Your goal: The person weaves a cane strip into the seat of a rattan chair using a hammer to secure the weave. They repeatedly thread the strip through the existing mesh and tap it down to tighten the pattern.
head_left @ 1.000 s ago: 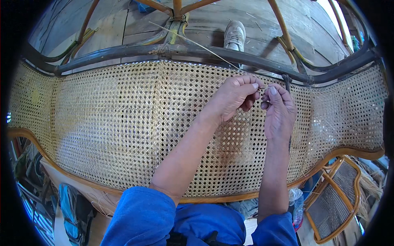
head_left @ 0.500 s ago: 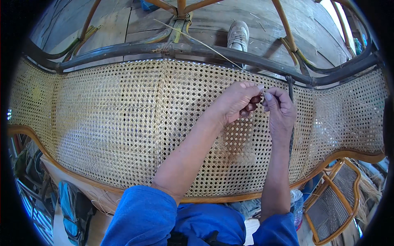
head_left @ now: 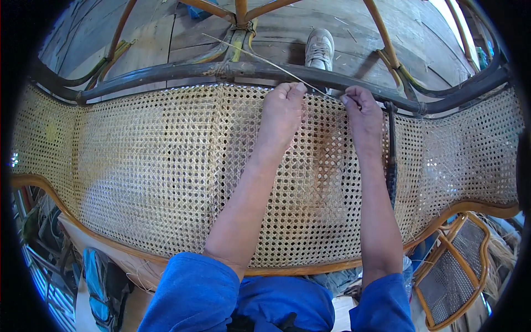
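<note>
A woven cane panel (head_left: 144, 166) with rows of small holes spreads across the furniture frame in front of me. My left hand (head_left: 281, 113) is closed at its far edge, thumb against the fingers; what they pinch is too small to make out. To its right, my right hand (head_left: 365, 113) has thumb and forefinger pinched together beside the same edge. A thin pale cane strand (head_left: 265, 62) slants from beyond the dark frame rail toward the right fingertips, passing just past the left thumb. A reddish-brown stain (head_left: 330, 152) marks the weave between my forearms.
A dark rail (head_left: 166, 72) borders the panel's far side, with rattan legs (head_left: 381, 33) beyond it. Near me runs a curved brown rim (head_left: 310, 268). A dark narrow bar (head_left: 392, 160) crosses the panel. A smaller caned piece (head_left: 451, 276) and a blue-black bag (head_left: 99, 288) lie below.
My hands have parted from where they met over the panel. The left moved left and away from me to the far edge; the right moved slightly farther out. The strand's far end shifted slightly.
</note>
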Demonstrator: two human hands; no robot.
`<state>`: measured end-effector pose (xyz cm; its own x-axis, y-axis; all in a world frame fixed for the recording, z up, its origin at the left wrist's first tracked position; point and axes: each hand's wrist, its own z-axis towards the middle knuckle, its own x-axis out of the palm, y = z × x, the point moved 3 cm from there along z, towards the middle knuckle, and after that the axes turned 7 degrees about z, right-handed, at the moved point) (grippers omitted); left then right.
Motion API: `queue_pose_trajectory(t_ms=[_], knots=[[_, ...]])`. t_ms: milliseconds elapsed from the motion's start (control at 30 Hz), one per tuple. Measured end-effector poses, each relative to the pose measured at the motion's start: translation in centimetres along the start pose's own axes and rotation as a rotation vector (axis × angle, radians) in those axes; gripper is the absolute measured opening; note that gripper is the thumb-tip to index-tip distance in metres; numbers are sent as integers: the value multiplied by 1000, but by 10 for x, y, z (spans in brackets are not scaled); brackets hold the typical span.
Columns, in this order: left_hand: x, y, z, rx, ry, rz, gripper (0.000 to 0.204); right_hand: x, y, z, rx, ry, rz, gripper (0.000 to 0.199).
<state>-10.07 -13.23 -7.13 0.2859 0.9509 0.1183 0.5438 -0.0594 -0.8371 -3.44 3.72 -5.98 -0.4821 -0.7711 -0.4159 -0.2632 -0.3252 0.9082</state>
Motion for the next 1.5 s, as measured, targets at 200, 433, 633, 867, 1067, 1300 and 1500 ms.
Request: queue_pose_trajectory(t_ms=[200,433,633,867,1067,1300,1500], knots=[[-1,-19,-2,115,-136,400,24,6,-7,3,-52,-6,-35,16],[4,-19,11,251,-188,534,24,8,-13,5,-83,19,-163,15],[7,-21,11,338,-221,398,22,11,-3,0,-260,3,-324,16],[5,-17,12,286,-218,523,26,15,3,-1,-260,0,-328,16],[0,-18,12,105,-17,677,28,13,-1,-2,-226,-23,-312,16],[14,-22,8,220,-97,464,25,14,-2,-3,-241,-23,-296,17],[18,-11,14,331,-163,349,20,16,-3,-1,-156,-40,-191,16]])
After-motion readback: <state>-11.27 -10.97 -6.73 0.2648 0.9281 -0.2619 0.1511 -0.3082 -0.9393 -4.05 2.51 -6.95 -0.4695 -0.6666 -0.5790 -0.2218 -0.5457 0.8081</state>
